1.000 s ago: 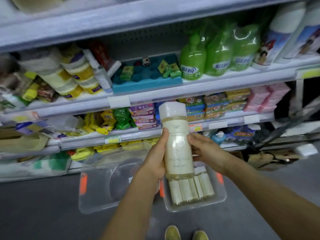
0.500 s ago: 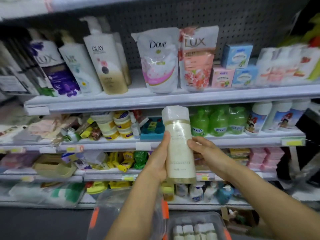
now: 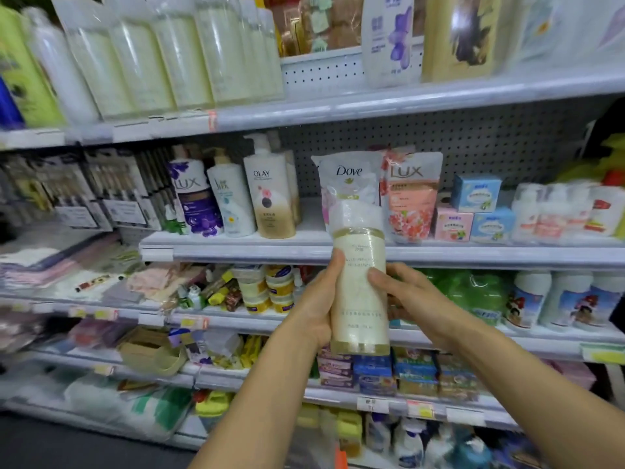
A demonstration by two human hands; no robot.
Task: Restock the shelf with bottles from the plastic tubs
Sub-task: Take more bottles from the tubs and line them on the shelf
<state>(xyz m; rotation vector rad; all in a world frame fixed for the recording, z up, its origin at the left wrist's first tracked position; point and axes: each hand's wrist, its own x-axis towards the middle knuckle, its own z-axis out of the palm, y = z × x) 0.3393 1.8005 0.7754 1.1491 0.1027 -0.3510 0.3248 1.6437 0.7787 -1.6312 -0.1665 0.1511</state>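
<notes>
We see a pale cream bottle (image 3: 360,289) with a frosted white cap and faint grey lettering. The shelf (image 3: 338,110) is light grey with a dotted pegboard back. On it stand a white and gold pump bottle (image 3: 272,198), a white and purple bottle (image 3: 196,198), a pink flowered pouch (image 3: 411,194), and pale blue and pink boxes (image 3: 475,208). Green bottles (image 3: 473,292) sit lower down.

"LUX" stands on the purple bottle (image 3: 196,198) and on the pink pouch (image 3: 411,194), "OLAY" on the pump bottle (image 3: 269,194), "Dove" on the white pouch (image 3: 348,179); other labels are unreadable
</notes>
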